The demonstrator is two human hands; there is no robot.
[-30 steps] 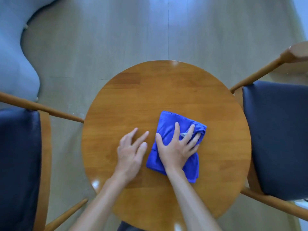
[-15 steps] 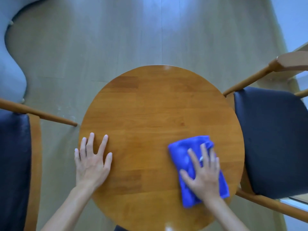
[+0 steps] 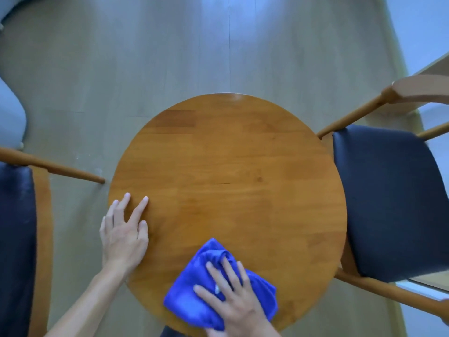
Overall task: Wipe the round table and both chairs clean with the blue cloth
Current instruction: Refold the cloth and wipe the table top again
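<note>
The round wooden table (image 3: pixel 233 166) fills the middle of the head view. A bunched blue cloth (image 3: pixel 194 302) lies at the table's near edge. My right hand (image 3: pixel 233 297) presses flat on the cloth with fingers spread. My left hand (image 3: pixel 124 234) rests flat on the table's left rim, fingers straight. One chair with a dark seat (image 3: pixel 393 203) stands to the right of the table. The other chair (image 3: pixel 17 239) stands to the left, its wooden arm pointing toward the table.
Pale wood-look floor (image 3: pixel 170 57) surrounds the table. A light grey upholstered piece (image 3: pixel 9 113) sits at the far left. The right chair's wooden arms (image 3: pixel 352 115) reach close to the table edge.
My right hand has slid the cloth from the table's right side toward the near edge and leftward. My left hand stays on the left rim.
</note>
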